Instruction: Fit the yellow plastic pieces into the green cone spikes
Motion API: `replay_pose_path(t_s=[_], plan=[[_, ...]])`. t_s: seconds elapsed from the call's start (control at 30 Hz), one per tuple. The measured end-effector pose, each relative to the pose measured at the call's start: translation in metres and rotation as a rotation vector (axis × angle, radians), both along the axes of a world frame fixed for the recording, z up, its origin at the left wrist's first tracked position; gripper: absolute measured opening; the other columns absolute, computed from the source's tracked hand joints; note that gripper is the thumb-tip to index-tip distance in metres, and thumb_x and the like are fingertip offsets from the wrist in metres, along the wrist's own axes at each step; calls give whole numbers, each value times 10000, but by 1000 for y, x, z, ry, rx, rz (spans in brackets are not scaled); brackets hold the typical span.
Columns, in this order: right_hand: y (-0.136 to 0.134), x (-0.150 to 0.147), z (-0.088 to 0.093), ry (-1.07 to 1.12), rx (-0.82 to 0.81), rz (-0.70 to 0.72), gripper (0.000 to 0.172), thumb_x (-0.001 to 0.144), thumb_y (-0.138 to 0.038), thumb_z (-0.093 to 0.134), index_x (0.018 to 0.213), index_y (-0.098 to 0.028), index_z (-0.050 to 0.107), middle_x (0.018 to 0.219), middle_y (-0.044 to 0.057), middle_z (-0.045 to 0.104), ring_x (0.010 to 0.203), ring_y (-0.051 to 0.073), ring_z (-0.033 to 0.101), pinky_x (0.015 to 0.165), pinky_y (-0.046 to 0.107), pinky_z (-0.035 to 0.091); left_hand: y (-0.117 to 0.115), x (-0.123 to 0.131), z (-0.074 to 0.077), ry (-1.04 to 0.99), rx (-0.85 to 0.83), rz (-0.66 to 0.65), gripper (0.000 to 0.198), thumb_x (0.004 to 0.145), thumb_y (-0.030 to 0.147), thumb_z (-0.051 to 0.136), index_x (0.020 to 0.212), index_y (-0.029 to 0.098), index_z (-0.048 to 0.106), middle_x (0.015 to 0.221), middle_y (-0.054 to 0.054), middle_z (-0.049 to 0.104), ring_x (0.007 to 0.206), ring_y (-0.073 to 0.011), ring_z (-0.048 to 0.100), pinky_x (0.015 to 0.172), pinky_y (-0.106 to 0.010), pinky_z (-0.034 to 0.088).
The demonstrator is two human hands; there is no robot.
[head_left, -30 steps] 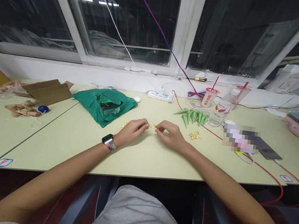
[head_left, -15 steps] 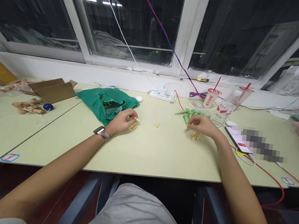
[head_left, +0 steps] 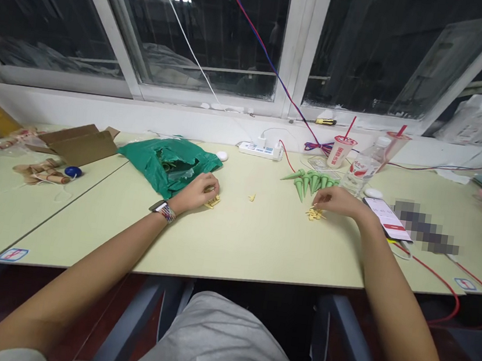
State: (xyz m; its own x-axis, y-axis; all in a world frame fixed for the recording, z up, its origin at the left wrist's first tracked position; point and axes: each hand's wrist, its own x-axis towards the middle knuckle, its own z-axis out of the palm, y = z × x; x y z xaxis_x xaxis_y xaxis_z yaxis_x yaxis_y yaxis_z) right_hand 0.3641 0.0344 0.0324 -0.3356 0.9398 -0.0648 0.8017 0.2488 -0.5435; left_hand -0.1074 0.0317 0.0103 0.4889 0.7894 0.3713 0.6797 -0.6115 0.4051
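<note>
My left hand [head_left: 199,193] is closed, with thumb and finger together just above a small pile of yellow pieces [head_left: 212,201]. Whether a piece is between those fingertips is hidden. On the right, my right hand [head_left: 334,201] reaches with pinched fingertips into another heap of small yellow pieces [head_left: 315,214]; what the fingertips hold is too small to make out. Between the two hands lies a little yellow piece [head_left: 252,197], apart from both piles. Several green cones [head_left: 306,181] lie in a row behind my right hand.
Beside my left hand lies a torn green plastic bag [head_left: 147,160]. Farther left are wooden toys [head_left: 44,171] and a cardboard box [head_left: 82,146]. A bottle [head_left: 363,171], a paper cup [head_left: 340,153] and a phone [head_left: 388,219] stand or lie at right. A power strip [head_left: 253,149] is at the back.
My left hand has lowered to its pile, and the yellow piece that stuck out of its fingers no longer shows there. My right fingertips have moved from beside the cones to the right-hand heap.
</note>
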Motion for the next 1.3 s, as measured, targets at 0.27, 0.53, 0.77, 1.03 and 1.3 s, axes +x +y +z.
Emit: replay_pose_path(t_s=[0.27,0.53,0.77,1.03,1.3], plan=[[1,2,-5,10,178,-71,197,825,-336,661,895,-207,792,954,58,795,859,230,704,765,314,499,-4,3,2,-15,-21,-39,159,854,210,504,962,194,620,999,-64,631,948,-240,565,895,-381,455],[-11,-9,-2,-53,91,-50,194,821,-371,676,858,-211,781,915,41,793,824,219,707,714,301,488,-4,6,1,1,-44,-82,184,897,275,577,987,200,719,1027,-69,678,985,-240,616,906,-362,470],[-19,-19,2,-80,-9,-42,100,760,-253,674,789,-211,760,809,16,776,768,199,706,654,273,472,-3,7,-2,-5,-21,-96,155,916,281,603,884,201,731,945,-58,705,941,-219,634,869,-328,473],[-19,-18,1,-40,9,4,116,774,-268,658,795,-204,752,838,13,771,797,205,707,705,285,480,-2,7,-2,2,-19,-108,165,929,275,590,896,196,732,951,-55,711,942,-219,635,878,-329,476],[-17,-15,-1,-42,75,-13,142,818,-319,665,810,-201,742,815,17,764,756,202,686,686,295,464,-2,7,-3,-2,-1,-115,160,928,252,585,880,197,728,932,-48,710,924,-214,635,875,-337,473]])
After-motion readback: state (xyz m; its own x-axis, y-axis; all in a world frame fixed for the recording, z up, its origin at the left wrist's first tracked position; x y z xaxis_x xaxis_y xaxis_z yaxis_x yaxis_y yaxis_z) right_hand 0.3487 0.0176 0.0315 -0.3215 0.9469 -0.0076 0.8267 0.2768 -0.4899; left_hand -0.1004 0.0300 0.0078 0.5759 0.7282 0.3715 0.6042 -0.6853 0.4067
